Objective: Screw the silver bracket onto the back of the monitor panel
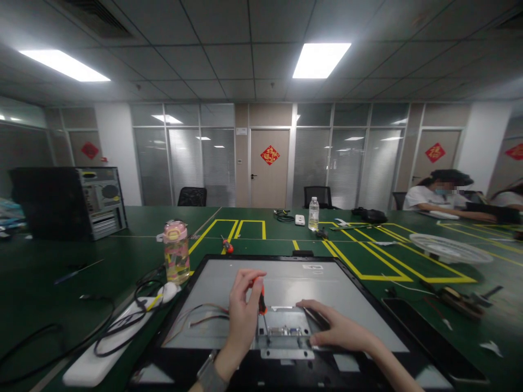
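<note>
On the green table point(139, 245) lies a display panel point(212, 283), a metal bracket point(286, 354) on its near part. The right hand point(337, 326) spreads its fingers at the bracket's right side; the left hand point(242, 299) grips a screwdriver point(262, 302): screwdriving, seemingly, which next calls for steady turning.

We see a green surface point(139, 223) marked with yellow tape point(378, 278), bearing a flat panel point(310, 286). Left of the panel sit a white power strip point(87, 362), a pink-lidded bottle point(175, 256) and a computer case point(53, 201); beyond it, a clear bottle point(313, 216); just right of it, a black slab point(433, 340).
</note>
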A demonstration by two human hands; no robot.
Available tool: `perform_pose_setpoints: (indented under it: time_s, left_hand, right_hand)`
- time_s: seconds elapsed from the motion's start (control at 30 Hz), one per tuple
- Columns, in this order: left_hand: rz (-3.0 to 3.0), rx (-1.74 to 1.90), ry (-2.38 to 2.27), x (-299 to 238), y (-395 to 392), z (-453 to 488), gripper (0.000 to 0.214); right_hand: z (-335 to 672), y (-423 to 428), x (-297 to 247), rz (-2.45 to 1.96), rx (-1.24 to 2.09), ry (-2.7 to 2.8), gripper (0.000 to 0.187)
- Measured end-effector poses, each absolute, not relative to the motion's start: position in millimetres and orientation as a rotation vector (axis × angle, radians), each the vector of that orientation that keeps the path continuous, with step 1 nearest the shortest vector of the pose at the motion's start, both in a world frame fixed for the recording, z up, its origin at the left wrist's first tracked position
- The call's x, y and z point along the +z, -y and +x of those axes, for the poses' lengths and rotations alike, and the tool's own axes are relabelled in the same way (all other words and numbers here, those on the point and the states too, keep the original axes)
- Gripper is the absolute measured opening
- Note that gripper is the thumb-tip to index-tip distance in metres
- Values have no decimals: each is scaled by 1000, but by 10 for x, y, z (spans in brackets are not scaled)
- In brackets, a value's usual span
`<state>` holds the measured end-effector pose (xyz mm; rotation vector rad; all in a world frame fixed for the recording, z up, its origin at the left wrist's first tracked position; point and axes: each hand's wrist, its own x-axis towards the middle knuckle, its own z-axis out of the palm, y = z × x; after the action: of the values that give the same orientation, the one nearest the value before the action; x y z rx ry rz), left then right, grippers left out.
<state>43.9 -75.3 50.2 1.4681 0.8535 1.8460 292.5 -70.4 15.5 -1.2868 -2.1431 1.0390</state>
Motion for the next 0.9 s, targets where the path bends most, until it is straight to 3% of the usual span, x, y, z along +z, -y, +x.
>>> perform_pose_setpoints:
  time_s: [0.2,0.9]
  left_hand:
    - [1599,1832,-926,485,730,429,29]
    - [1662,1897,-939,454,694,437,26]
  right_hand:
    - [2943,669,102,-1294,1005,2159,81]
    - [2948,661,80,-1273,1024,2142,80]
